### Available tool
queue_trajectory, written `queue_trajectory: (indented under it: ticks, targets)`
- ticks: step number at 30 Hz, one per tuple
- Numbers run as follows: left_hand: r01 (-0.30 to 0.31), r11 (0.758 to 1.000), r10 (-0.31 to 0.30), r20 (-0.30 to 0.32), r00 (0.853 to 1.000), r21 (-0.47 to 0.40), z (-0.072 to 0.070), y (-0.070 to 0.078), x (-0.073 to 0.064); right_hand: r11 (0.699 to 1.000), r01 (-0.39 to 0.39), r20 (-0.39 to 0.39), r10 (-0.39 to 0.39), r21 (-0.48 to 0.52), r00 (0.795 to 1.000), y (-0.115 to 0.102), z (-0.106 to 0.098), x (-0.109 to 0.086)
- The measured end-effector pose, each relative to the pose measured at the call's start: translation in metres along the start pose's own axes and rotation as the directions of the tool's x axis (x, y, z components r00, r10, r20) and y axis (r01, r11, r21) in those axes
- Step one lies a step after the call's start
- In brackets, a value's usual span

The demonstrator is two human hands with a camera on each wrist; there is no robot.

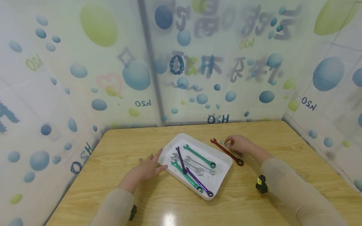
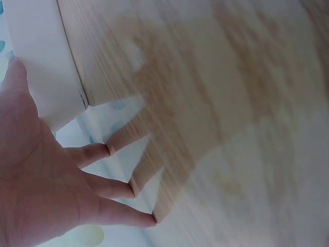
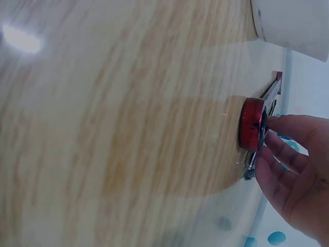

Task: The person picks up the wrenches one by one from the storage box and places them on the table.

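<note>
A white tray (image 1: 185, 137) holds two green wrenches (image 1: 199, 155), two silver wrenches (image 1: 198, 164) and two purple wrenches (image 1: 199, 181). My left hand (image 1: 147, 167) is at the tray's left corner, fingers spread; in the left wrist view its thumb lies against the tray wall (image 2: 43, 56) and its fingertips meet the table. To the right of the tray lies a red wrench (image 1: 226, 151), its ring end (image 3: 252, 124) nearest the right wrist camera. Just beyond it, my right hand (image 1: 240, 143) pinches a silver wrench (image 1: 238, 154) between thumb and fingers, partly hidden by the hand.
The wooden table (image 1: 118, 144) meets a patterned sheet wall (image 1: 181, 103) along its back edge. More of the same sheeting rises on the left and right sides. A black wrist camera (image 1: 261, 184) sits on the right sleeve.
</note>
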State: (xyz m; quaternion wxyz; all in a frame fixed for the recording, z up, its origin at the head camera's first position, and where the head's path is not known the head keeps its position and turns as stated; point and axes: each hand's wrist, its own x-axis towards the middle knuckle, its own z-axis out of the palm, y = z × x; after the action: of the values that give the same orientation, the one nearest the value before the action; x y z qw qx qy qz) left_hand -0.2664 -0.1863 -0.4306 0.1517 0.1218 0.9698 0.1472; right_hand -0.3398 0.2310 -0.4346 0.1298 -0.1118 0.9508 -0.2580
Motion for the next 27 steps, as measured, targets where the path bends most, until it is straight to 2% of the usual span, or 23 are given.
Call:
queue_trajectory:
  ticks: [6, 13, 20, 27]
  targets:
    - [0.000, 1.000, 0.000, 0.003, 1.000, 0.006, 0.001, -0.001, 0.002, 1.000, 0.005, -0.005, -0.005, -0.013, 1.000, 0.000, 0.001, 0.000]
    - [-0.001, 1.000, 0.001, 0.004, 1.000, 0.013, 0.001, -0.001, 0.002, 1.000, 0.010, -0.017, -0.011, -0.029, 1.000, -0.003, -0.009, -0.006]
    - [0.005, 1.000, -0.005, 0.011, 1.000, 0.012, 0.000, 0.000, 0.001, 0.995, 0.095, -0.006, -0.096, -0.033, 0.995, -0.005, -0.014, -0.016]
    - [-0.003, 1.000, 0.003, 0.002, 1.000, 0.010, 0.000, 0.000, 0.000, 0.984, 0.180, -0.006, -0.180, 0.014, 0.984, -0.015, -0.014, -0.024]
